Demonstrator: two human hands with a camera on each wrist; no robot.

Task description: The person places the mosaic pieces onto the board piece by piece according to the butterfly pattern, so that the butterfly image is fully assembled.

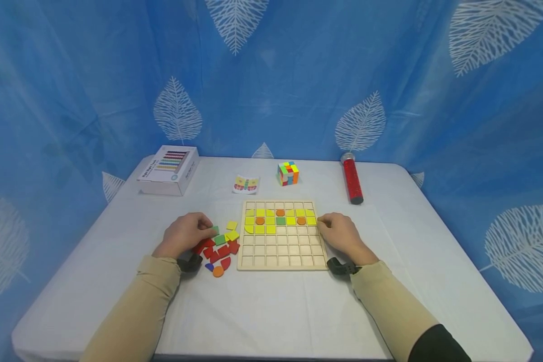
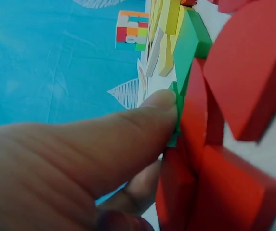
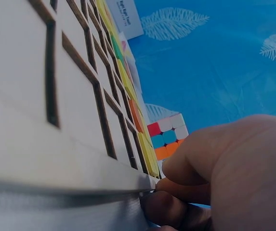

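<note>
Holding board edge [image 1: 323,247]: right hand [image 1: 342,233].

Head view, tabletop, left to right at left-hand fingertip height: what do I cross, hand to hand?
Left hand → green tile it pinches → loose yellow tile → wooden grid board → right hand.

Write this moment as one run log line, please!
left hand: pinches flat green piece | right hand: touches edge of pale wooden grid board | board: partly filled | flat red pieces: left of board
</note>
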